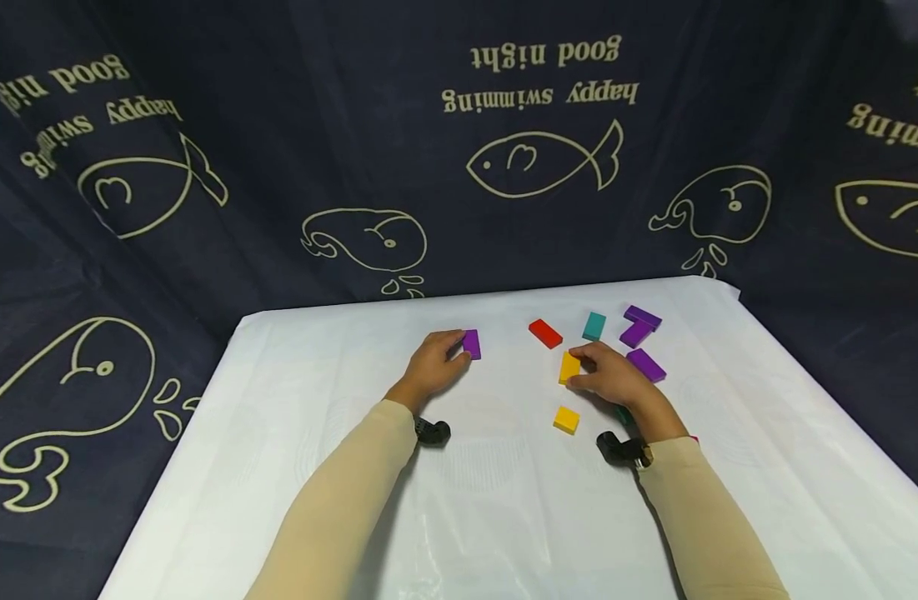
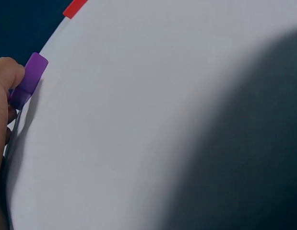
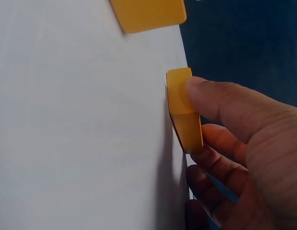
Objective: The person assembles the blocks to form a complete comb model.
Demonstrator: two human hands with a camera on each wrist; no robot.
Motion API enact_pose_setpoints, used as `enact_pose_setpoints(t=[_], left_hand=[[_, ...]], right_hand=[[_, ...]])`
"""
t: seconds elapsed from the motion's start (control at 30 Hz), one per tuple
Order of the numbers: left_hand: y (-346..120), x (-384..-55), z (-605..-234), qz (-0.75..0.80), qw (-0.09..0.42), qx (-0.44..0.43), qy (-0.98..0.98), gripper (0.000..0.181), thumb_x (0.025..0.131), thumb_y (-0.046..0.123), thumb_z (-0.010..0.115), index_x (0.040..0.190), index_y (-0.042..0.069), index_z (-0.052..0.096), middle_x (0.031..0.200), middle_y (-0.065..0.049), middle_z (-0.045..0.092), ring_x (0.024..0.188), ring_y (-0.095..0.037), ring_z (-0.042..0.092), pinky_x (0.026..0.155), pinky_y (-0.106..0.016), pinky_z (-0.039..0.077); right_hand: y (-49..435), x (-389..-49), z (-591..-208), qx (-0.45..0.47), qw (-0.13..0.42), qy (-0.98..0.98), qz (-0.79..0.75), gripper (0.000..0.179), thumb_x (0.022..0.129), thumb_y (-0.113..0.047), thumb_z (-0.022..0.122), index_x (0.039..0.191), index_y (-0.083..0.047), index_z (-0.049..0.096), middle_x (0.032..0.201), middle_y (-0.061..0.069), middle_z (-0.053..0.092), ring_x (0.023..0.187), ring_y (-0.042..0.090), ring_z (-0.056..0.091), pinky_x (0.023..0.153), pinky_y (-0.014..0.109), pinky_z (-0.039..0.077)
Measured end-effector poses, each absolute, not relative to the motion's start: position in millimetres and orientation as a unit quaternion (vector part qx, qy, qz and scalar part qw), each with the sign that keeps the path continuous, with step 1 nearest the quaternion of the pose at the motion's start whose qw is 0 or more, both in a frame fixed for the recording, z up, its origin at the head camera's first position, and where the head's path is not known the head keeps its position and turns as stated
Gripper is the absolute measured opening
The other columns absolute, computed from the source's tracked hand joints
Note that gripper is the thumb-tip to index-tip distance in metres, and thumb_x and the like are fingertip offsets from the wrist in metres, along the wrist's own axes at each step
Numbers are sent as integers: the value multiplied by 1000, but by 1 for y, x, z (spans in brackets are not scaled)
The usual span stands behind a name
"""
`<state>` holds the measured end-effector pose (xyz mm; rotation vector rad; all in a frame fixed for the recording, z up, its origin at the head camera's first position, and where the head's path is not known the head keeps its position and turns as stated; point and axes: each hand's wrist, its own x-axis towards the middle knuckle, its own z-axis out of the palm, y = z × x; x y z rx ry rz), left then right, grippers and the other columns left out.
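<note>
My left hand (image 1: 433, 363) pinches a purple block (image 1: 471, 344) between thumb and fingers, left of the table's middle. In the left wrist view the thumb lies against the face of that purple block (image 2: 34, 72). On the other side, my right hand (image 1: 612, 377) grips a yellow block (image 1: 569, 367) by its edges. The right wrist view shows the thumb on one side of the yellow block (image 3: 182, 98) and curled fingers behind it. A second yellow block (image 1: 567, 420) lies on the table nearer to me.
Beyond the right hand lie a red block (image 1: 545, 333), a teal block (image 1: 594, 326) and several purple blocks (image 1: 645, 365). A dark green block (image 1: 624, 414) is partly hidden under the right wrist. The white-covered table (image 1: 489, 517) ends at a dark printed cloth (image 1: 278, 150).
</note>
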<state>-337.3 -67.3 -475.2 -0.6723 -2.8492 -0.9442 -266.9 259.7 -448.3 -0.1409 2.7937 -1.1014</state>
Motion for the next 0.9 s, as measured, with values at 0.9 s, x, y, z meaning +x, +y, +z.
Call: enact_pose_setpoints(t=[0.9], left_hand=[[-66,-336,-477,-307,43,-216,-926,50,96,31,56,142,10,56,142,-7,56,136,-23,43,114,-36,32]], right_hand=[[263,-265,-453,-86,54,925,-366,58,84,-10,72,138,1,55,141,23,49,129,40,46,111,55,34]])
